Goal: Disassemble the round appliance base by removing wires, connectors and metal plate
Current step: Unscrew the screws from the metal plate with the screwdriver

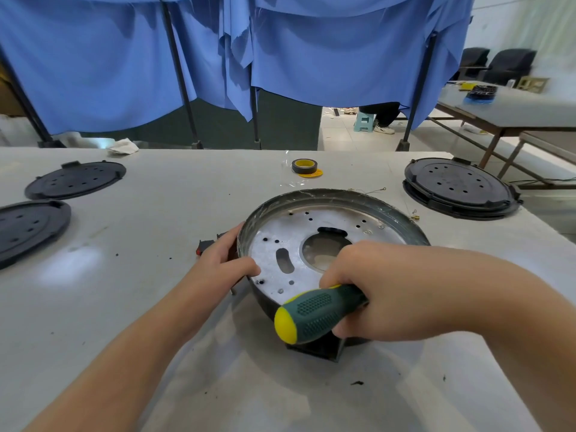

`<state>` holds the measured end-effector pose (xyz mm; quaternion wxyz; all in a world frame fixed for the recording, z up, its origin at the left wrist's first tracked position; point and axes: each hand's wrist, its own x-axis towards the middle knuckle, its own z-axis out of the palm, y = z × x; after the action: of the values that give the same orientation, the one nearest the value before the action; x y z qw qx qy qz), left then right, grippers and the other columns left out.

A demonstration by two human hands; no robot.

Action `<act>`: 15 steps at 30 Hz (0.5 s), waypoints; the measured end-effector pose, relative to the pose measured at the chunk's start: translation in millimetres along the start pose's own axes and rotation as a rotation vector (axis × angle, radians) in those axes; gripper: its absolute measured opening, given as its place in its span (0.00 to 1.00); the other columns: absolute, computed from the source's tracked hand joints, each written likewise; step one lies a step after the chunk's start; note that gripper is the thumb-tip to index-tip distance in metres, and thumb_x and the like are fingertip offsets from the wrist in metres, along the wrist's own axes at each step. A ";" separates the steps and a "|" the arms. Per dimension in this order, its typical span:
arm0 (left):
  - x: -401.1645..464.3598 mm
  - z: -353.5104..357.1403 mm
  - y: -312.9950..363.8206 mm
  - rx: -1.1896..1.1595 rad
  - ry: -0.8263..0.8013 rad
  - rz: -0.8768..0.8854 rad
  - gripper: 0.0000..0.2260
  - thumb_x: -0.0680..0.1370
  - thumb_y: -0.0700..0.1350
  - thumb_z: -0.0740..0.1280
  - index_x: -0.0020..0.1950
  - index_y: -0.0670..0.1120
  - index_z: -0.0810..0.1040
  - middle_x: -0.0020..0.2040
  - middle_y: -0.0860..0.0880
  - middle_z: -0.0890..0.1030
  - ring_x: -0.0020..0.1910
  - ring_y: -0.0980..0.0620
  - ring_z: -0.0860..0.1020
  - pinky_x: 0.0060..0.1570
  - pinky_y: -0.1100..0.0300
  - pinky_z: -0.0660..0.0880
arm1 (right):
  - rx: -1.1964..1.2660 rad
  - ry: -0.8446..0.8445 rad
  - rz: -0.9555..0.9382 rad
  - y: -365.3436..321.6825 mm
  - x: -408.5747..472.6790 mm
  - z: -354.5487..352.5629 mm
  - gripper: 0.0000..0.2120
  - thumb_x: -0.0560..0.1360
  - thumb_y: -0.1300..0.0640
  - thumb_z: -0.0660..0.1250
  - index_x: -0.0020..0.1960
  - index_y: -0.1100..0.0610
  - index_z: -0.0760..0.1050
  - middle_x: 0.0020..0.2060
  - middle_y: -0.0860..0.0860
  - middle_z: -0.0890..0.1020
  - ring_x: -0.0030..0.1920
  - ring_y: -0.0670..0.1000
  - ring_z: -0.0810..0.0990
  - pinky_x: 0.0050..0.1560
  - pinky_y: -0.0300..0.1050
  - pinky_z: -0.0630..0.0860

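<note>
1. The round dark appliance base (402,210) sits at table centre; its silvery perforated metal plate (277,241) is still seated inside.
2. The left hand (223,260) curls over the base rim at 9 o'clock, steadying it.
3. The right hand (374,291) is wrapped round the green-and-yellow screwdriver (314,313) at 5 o'clock; the handle's long axis runs 7-to-1 o'clock, its tip hidden, probably at the plate's central opening.
4. The right hand is nearer the plate.

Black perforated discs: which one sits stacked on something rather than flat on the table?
The far-right disc: it rests on a second black ring or base beneath it. The two left discs lie singly on the table.
</note>
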<state>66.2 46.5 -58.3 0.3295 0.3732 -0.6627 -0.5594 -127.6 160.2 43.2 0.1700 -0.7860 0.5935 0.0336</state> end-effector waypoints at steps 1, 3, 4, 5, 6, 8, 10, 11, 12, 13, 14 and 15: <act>0.0 0.3 -0.1 0.001 -0.005 0.008 0.27 0.65 0.39 0.64 0.63 0.57 0.75 0.57 0.50 0.82 0.59 0.46 0.78 0.64 0.42 0.71 | -0.005 0.001 0.002 -0.3 -0.3 -0.2 0.10 0.72 0.52 0.68 0.35 0.54 0.71 0.29 0.49 0.73 0.26 0.46 0.68 0.26 0.37 0.65; 0.4 0.8 -0.6 -0.005 -0.003 0.022 0.28 0.65 0.39 0.64 0.62 0.58 0.76 0.57 0.49 0.81 0.59 0.43 0.77 0.64 0.39 0.69 | -0.010 0.004 0.004 -0.6 -0.7 0.1 0.11 0.72 0.52 0.67 0.35 0.54 0.71 0.31 0.50 0.75 0.28 0.48 0.70 0.26 0.38 0.66; 0.5 1.0 -1.0 -0.010 -0.004 0.030 0.28 0.65 0.39 0.64 0.62 0.58 0.76 0.57 0.49 0.81 0.60 0.42 0.77 0.64 0.39 0.69 | -0.011 0.006 0.003 -0.5 -1.0 0.2 0.11 0.72 0.52 0.67 0.35 0.54 0.70 0.33 0.51 0.76 0.29 0.49 0.71 0.28 0.40 0.67; 0.8 1.2 -1.6 -0.015 -0.008 0.039 0.28 0.65 0.39 0.64 0.63 0.58 0.76 0.58 0.49 0.81 0.60 0.43 0.77 0.64 0.39 0.69 | -0.011 0.007 0.001 -0.1 -1.3 0.3 0.11 0.72 0.52 0.67 0.34 0.55 0.70 0.32 0.52 0.76 0.29 0.50 0.71 0.29 0.42 0.67; 0.8 1.7 -2.5 -0.020 -0.016 0.047 0.28 0.65 0.40 0.65 0.64 0.58 0.75 0.58 0.49 0.81 0.60 0.44 0.77 0.64 0.40 0.69 | -0.009 0.008 0.000 0.4 -2.0 0.1 0.11 0.72 0.52 0.67 0.34 0.55 0.70 0.31 0.52 0.74 0.28 0.50 0.70 0.29 0.44 0.67; 2.2 2.7 -4.6 -0.039 -0.025 0.060 0.29 0.64 0.43 0.67 0.65 0.59 0.74 0.60 0.51 0.81 0.61 0.46 0.77 0.64 0.42 0.70 | -0.004 0.005 0.001 2.2 -4.0 -1.2 0.12 0.72 0.52 0.67 0.34 0.55 0.69 0.28 0.51 0.72 0.27 0.49 0.68 0.28 0.45 0.67; 5.5 2.8 -6.1 -0.102 -0.033 0.069 0.29 0.66 0.43 0.67 0.67 0.56 0.73 0.61 0.51 0.80 0.62 0.50 0.77 0.62 0.49 0.71 | 0.002 0.025 -0.002 4.8 -6.2 -4.2 0.11 0.71 0.52 0.67 0.35 0.56 0.70 0.29 0.52 0.72 0.27 0.49 0.69 0.29 0.47 0.69; 7.9 2.4 -6.9 -0.144 -0.041 0.070 0.27 0.68 0.42 0.66 0.68 0.54 0.73 0.62 0.50 0.80 0.62 0.50 0.77 0.62 0.50 0.70 | 0.015 0.047 -0.007 6.3 -7.2 -6.3 0.11 0.71 0.52 0.67 0.35 0.56 0.70 0.29 0.52 0.73 0.27 0.50 0.70 0.30 0.49 0.72; 10.0 1.8 -7.5 -0.183 -0.054 0.067 0.26 0.70 0.42 0.64 0.69 0.52 0.72 0.63 0.49 0.79 0.63 0.50 0.77 0.62 0.51 0.70 | 0.034 0.071 -0.014 8.0 -8.3 -8.9 0.10 0.71 0.52 0.67 0.35 0.56 0.70 0.30 0.53 0.74 0.28 0.50 0.72 0.32 0.52 0.74; 12.1 1.1 -7.6 -0.209 -0.071 0.069 0.26 0.71 0.42 0.63 0.69 0.50 0.71 0.63 0.48 0.79 0.63 0.50 0.76 0.63 0.53 0.70 | 0.051 0.096 -0.023 10.4 -9.3 -11.4 0.10 0.71 0.52 0.67 0.35 0.55 0.71 0.30 0.53 0.75 0.29 0.51 0.74 0.34 0.55 0.75; 13.5 0.6 -6.8 -0.213 -0.089 0.080 0.25 0.71 0.44 0.63 0.70 0.49 0.71 0.61 0.50 0.80 0.61 0.52 0.77 0.61 0.56 0.72 | 0.062 0.121 -0.034 12.8 -9.9 -14.2 0.10 0.71 0.52 0.67 0.35 0.55 0.71 0.30 0.53 0.75 0.30 0.52 0.75 0.35 0.56 0.75; 13.9 0.7 -5.2 -0.201 -0.103 0.091 0.25 0.71 0.45 0.64 0.69 0.49 0.71 0.58 0.52 0.81 0.58 0.56 0.78 0.57 0.61 0.74 | 0.069 0.142 -0.042 15.5 -10.8 -16.8 0.10 0.71 0.52 0.67 0.36 0.56 0.72 0.31 0.54 0.75 0.31 0.53 0.75 0.35 0.57 0.75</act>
<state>59.3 34.4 -63.2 0.3560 0.2788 -0.6357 -0.6256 -147.9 161.3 58.2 0.1550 -0.7924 0.5882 -0.0463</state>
